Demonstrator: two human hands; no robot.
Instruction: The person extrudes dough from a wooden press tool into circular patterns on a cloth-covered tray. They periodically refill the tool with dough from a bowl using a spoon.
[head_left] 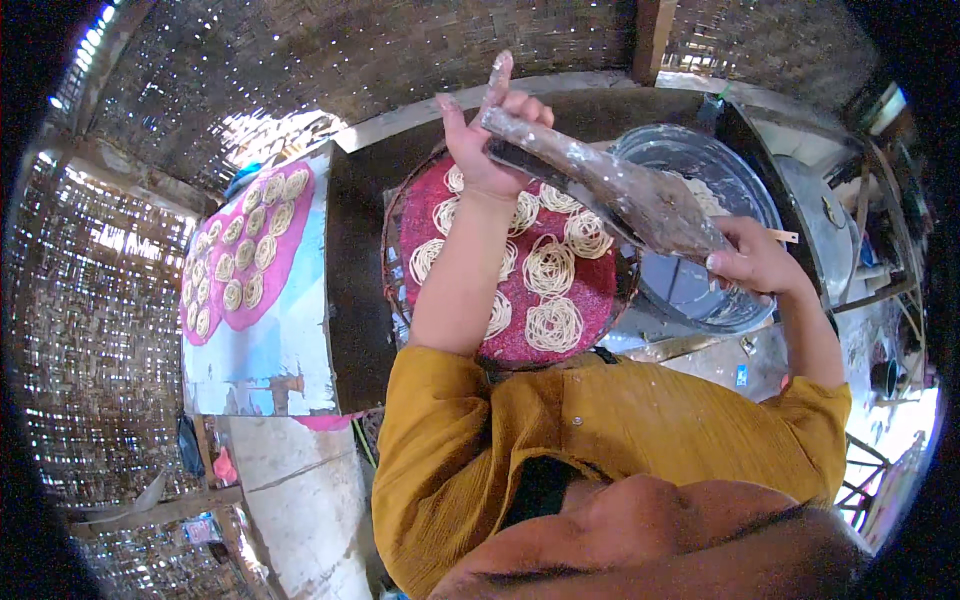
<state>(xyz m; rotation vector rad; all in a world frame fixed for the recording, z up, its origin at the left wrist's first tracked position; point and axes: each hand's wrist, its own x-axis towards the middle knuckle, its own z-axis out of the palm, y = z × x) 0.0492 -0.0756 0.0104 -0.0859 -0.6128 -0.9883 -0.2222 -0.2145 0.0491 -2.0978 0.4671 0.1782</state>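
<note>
A long, flour-smeared wooden tool (610, 178) like a two-part press slants between my hands; a darker part shows beneath its upper board. My left hand (490, 150) supports its far end, palm up, with thumb and forefinger stretched out and the other fingers curled at the end. My right hand (752, 258) is closed round the near right end. Below lies a round tray (390, 215) lined with red cloth (590, 330), bearing several coiled nests of pale strands (553, 325). My left forearm hides some nests. Beside it stands a grey basin (765, 190) holding pale dough-like stuff (700, 192).
To the left, a worn pale-blue table (270, 350) carries a pink cloth (240, 310) with several more nests. Woven bamboo walls (420, 45) close in behind and left. A light stick (785, 236) pokes out past my right hand. A metal vessel (815, 215) stands at the right.
</note>
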